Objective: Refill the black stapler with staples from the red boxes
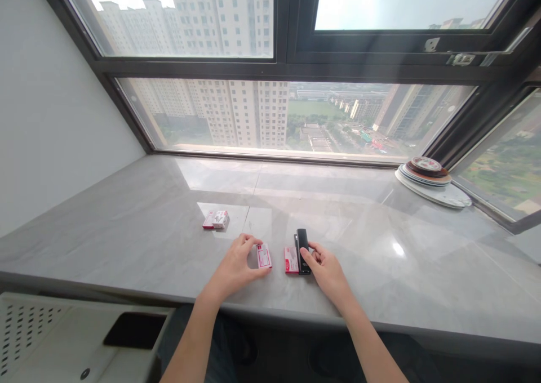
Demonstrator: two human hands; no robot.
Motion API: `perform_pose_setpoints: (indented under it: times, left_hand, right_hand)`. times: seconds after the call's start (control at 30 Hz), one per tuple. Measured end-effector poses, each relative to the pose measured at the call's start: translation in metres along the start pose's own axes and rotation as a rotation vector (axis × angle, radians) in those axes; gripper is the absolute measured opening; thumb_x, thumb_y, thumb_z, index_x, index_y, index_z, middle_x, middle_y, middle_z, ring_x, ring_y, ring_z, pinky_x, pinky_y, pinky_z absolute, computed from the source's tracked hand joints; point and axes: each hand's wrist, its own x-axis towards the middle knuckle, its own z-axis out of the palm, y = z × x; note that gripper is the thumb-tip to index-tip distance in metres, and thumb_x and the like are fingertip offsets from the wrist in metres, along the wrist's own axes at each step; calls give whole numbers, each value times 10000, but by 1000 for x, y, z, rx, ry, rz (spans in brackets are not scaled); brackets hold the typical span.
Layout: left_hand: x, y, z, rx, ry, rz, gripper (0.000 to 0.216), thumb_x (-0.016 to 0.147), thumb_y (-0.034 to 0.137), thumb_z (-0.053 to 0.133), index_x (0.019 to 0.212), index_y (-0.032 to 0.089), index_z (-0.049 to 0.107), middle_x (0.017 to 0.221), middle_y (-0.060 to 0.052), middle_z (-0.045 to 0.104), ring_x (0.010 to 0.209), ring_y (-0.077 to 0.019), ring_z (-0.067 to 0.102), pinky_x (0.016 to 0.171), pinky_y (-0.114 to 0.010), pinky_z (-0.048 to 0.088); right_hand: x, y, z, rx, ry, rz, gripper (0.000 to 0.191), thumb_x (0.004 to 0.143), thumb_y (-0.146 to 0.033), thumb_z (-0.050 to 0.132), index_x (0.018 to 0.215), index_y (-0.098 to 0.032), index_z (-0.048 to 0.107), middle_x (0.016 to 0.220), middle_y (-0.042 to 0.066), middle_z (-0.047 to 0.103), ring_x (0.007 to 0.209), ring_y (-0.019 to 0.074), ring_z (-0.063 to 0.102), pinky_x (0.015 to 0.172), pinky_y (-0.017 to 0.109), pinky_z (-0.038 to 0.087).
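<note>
The bench (139, 225) has a glossy grey top with faint pale veining, thin joint lines and bright patches of reflected light. At its far right sits a stack of flat round pieces (426, 177), the widest at the bottom. Left of the middle, two small boxes (215, 219) lie touching. Toward the near edge are a pink-bordered box (264, 255) and, to its right, a red-and-white box (291, 260) just beside a black stapler (302, 250).

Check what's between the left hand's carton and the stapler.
Head view: a red and white box beside the stapler, then bare countertop toward the carton at the left hand.
</note>
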Motion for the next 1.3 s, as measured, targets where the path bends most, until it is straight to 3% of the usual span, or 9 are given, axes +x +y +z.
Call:
perform_pose_setpoints:
  times: [0.2,0.43,0.57,0.7,0.77,0.87,1.0,1.1,1.3]
  left_hand:
    - [29,40,41,11,-109,215,585,716,407,868,1246,325,635,1157,-34,664,1121,-299,579,1001,-443,488]
    - [36,39,53,87,-179,302,655,679,489,916,1229,324,601,1193,-23,641,1119,-292,578,988,-431,472]
    - [33,41,55,104,-205,333,855,683,599,895,1402,329,520,1341,-59,601,1237,-322,547,1051,-445,437]
    - [38,22,25,59,-46,272,681,970,563,612,1572,370,361,1552,-44,474,1408,-283,437,1186,-443,335]
    - [47,-5,-7,101,204,100,482,1066,386,422,1544,331,423,1544,-40,491,1418,-263,418,1212,-449,297]
    - [60,-60,-57,230,451,-260,561,988,209,422,1549,226,428,1574,-103,459,1446,-348,350,1207,-582,236]
    - [56,-119,-95,271,215,-416,574,856,175,531,1419,271,585,1504,-80,557,1459,-369,362,1221,-673,80]
    - [32,-137,-101,294,106,-369,601,811,277,621,1411,291,584,1488,-43,577,1427,-356,405,1234,-617,134]
    - [-22,-101,-80,226,16,-281,570,755,467,735,1286,296,622,1353,-30,642,1299,-327,516,1115,-432,421]
  right_hand:
    - [-2,-1,0,-12,19,-28,636,898,-689,596,1231,-161,714,619,-34,519,603,169,504,589,281,381]
    - [-8,-3,0,-20,19,-38,616,918,-668,593,1236,-154,709,594,-46,499,582,155,490,582,276,370]
    - [-9,-4,1,-3,29,-29,617,904,-676,606,1227,-162,716,595,-45,504,580,155,488,590,281,389]
    - [-11,-4,1,-6,35,-15,617,905,-685,600,1232,-173,711,616,-39,511,605,165,505,595,282,396]
    - [-12,-4,1,-14,41,-12,617,907,-694,593,1219,-174,712,618,-41,497,614,168,504,606,285,402]
    - [-12,-4,0,-17,38,-16,622,908,-708,585,1208,-177,709,618,-46,473,619,169,495,621,290,411]
    - [-10,-3,0,-10,24,-6,623,909,-712,582,1206,-177,702,622,-49,448,618,168,475,610,288,404]
    - [-10,-3,0,-12,21,-4,609,913,-706,582,1201,-182,700,632,-46,445,618,166,465,609,286,398]
    - [-11,-4,1,-24,40,-8,638,914,-708,576,1224,-167,709,633,-34,461,628,172,477,618,285,405]
